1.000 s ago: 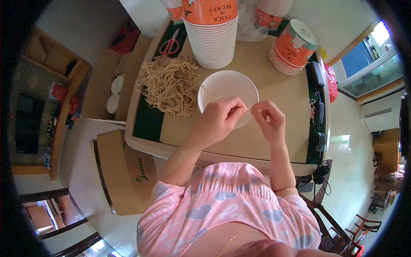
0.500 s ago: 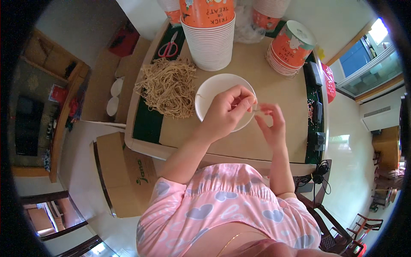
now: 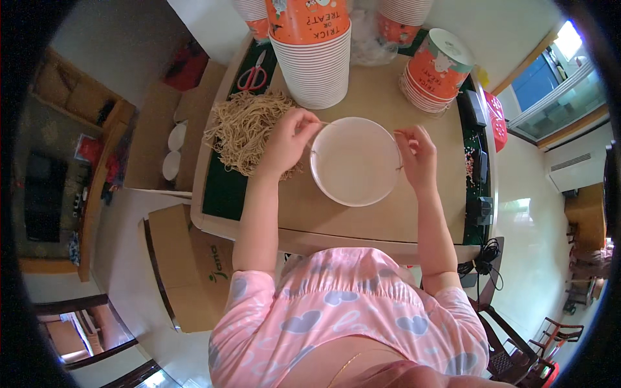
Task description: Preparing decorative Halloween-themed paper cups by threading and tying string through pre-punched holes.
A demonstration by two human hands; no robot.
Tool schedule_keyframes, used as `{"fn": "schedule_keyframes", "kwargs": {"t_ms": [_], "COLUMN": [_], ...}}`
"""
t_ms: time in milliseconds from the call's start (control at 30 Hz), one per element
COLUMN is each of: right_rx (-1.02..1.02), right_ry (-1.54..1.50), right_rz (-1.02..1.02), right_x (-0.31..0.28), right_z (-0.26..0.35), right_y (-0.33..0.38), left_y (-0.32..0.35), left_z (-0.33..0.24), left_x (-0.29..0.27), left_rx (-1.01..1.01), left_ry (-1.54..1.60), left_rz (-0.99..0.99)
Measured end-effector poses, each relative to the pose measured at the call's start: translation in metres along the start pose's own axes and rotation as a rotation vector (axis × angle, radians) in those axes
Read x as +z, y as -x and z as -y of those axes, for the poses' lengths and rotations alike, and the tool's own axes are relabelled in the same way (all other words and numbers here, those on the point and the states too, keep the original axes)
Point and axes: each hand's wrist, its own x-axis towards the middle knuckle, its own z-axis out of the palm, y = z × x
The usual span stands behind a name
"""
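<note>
A white round paper bucket (image 3: 354, 161) stands mouth up on the table in front of me, its inside bare. My left hand (image 3: 289, 141) is at its upper left rim, thumb and finger pinched on a thin tan cord (image 3: 325, 123). My right hand (image 3: 417, 154) is at the right rim, fingers curled in a pinch at the other end of the cord. Short bits of cord show at the bucket's left and right sides. Left of the bucket, partly behind my left hand, lies a loose heap of tan cords (image 3: 242, 132).
Behind the bucket rises a tall stack of orange-and-white paper buckets (image 3: 310, 74). A shorter upside-down stack (image 3: 436, 71) stands at the far right. Red-handled scissors (image 3: 252, 76) lie beyond the cords. Black devices (image 3: 480, 165) line the right edge; a cardboard box (image 3: 187, 265) sits on the floor.
My hands were close together over the bucket's right rim. Now they are apart: the left has moved left, the right slightly up. The bucket has shifted a little right.
</note>
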Motion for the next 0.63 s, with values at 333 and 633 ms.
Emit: {"fn": "schedule_keyframes", "kwargs": {"t_ms": [333,633], "right_rx": [0.668,0.882], "right_ry": [-0.201,-0.683], "right_rz": [0.410,0.525], "right_x": [0.015,0.018], "right_z": [-0.071,-0.085], "right_y": [-0.003,0.008], "left_y": [0.020,0.030], "left_z": [0.059,0.131], "left_x": [0.030,0.053], "left_rx": [-0.575,-0.630], "left_ry": [0.203,0.589], "left_rz": [0.124,0.009]}}
